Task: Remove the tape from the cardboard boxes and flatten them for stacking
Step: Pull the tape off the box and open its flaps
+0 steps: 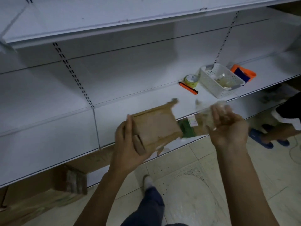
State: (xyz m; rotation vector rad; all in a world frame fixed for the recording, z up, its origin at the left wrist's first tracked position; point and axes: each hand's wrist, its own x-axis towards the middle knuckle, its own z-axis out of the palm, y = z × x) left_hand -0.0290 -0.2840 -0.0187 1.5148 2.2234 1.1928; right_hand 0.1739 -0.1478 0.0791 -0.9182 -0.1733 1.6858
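Note:
My left hand grips a small brown cardboard box by its left side, thumb across the front face, just above the front edge of the white shelf. A frayed bit of tape sticks up at the box's far corner. My right hand holds a crumpled wad of clear tape to the right of the box, palm turned up; the wad is blurred. Between the hands lies a flat piece with green print on the shelf.
On the shelf behind stand a roll of tape, an orange-and-black cutter, a white perforated basket with scraps of tape, and an orange tape dispenser. Cardboard boxes lie under the shelf. Another person's legs stand at right.

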